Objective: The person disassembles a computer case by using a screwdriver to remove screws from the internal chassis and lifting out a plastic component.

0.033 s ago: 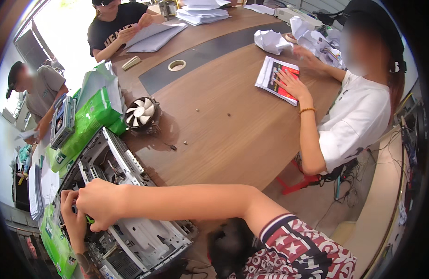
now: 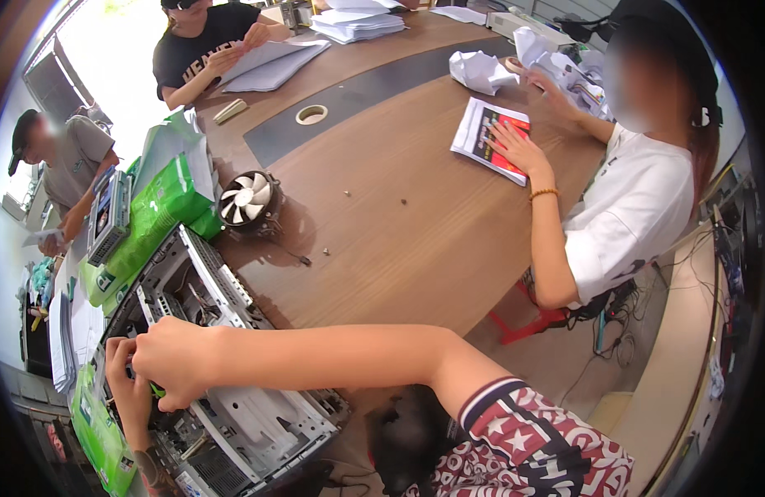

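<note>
An open metal computer case [image 2: 258, 414] lies at the lower left, its inner frame, board and cables exposed. My right hand [image 2: 177, 362] reaches across from the right and is closed over the case's left part. Close against it, my left hand [image 2: 125, 383] comes up from the lower edge with its fingers bent. Whatever the two hands grip between them is hidden by the fingers. A cooling fan [image 2: 248, 201] with white blades stands on the table beyond the case, its cable trailing. Small screws [image 2: 325, 251] lie to the right of the fan.
Green packages [image 2: 163, 207] and a boxy drive [image 2: 111, 217] are left of the fan. A tape roll [image 2: 311, 114] lies farther off. At the right, a person rests a hand on a booklet [image 2: 472, 137], near crumpled paper [image 2: 482, 73]. Two other people handle papers at the far left.
The whole view has shifted very slightly. Both hands keep their closed pose at the case, and the person at the right has moved the far hand a little.
</note>
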Demonstrator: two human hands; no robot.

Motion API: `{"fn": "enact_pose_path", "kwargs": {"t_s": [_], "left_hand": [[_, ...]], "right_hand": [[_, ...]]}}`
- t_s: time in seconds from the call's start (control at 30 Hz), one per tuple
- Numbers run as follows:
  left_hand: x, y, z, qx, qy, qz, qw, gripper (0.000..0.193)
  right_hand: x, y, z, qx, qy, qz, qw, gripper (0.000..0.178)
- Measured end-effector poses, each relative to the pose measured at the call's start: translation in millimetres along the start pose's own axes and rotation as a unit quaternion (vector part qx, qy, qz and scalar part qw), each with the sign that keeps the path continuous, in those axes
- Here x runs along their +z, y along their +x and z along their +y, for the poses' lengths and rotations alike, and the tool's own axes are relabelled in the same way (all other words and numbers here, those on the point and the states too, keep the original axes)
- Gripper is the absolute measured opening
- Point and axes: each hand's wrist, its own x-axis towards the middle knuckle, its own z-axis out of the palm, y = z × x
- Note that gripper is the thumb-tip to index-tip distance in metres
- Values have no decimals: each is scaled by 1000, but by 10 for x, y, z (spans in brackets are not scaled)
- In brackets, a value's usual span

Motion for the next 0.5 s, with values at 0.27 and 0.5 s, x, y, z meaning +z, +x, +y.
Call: {"fn": "enact_pose_path", "kwargs": {"t_s": [0.27,0.5], "left_hand": [[54,-9,-84,16,-54,1,998,8],[-5,-65,-38,11,-19,24,999,6]], "right_hand": [[-278,-404,-40,-23,37,242,969,38],[-959,-1216,616,155,40,448,879,33]]}}
